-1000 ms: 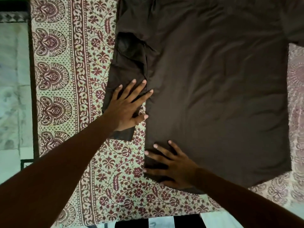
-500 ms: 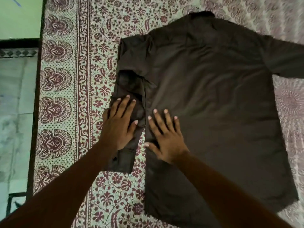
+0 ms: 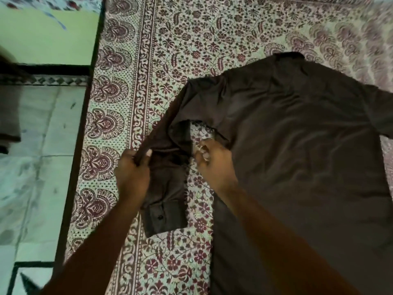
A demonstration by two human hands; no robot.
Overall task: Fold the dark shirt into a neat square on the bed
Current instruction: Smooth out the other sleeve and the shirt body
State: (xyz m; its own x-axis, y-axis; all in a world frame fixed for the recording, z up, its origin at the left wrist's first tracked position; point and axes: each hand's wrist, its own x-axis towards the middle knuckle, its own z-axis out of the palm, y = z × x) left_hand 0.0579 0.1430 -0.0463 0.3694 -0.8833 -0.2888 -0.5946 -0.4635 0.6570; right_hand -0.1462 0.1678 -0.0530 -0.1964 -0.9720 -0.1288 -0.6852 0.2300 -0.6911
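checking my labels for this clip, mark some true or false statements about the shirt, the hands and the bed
1. The left hand grips the edge of the sleeve. True.
2. The dark shirt is already folded into a square. False: its body lies spread out flat, with the sleeve out to the side.
3. A button shows on the cuff. True.
4. The shirt lies on a plain white sheet. False: the bedsheet has a maroon floral print.
5. The right hand lies flat on the middle of the shirt. False: its fingers are curled at the shirt's side edge, near the armpit.
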